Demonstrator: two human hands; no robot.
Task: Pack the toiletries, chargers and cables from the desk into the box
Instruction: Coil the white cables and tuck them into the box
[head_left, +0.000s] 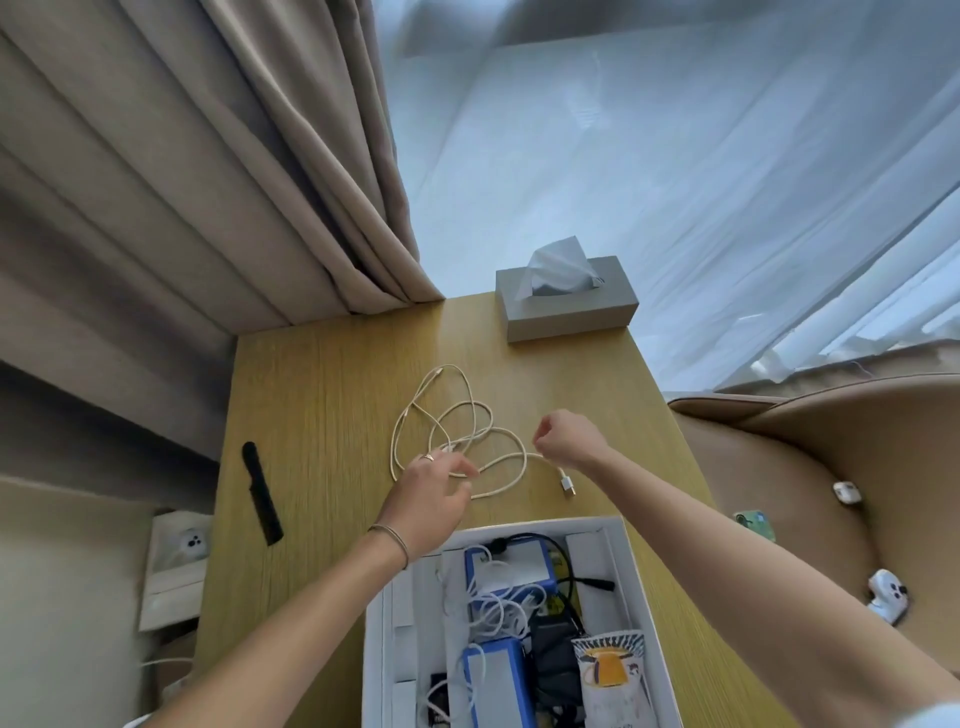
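Grey tissue box (566, 306) at desk's (332, 395) far edge; beige curtain (197, 171) behind; tan armchair (810, 457) beside.

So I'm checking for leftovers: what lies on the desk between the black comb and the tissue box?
In the head view, only the loose white cable lies between the black comb and the tissue box; the rest is bare desk.

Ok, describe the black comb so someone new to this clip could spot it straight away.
Start at the wooden desk. Along its left edge, well left of the white cable and of the left hand, lies the black comb, lengthwise and alone. It is the only dark, straight, flat thing on the bare wood; everything else there is pale, looped or boxy.
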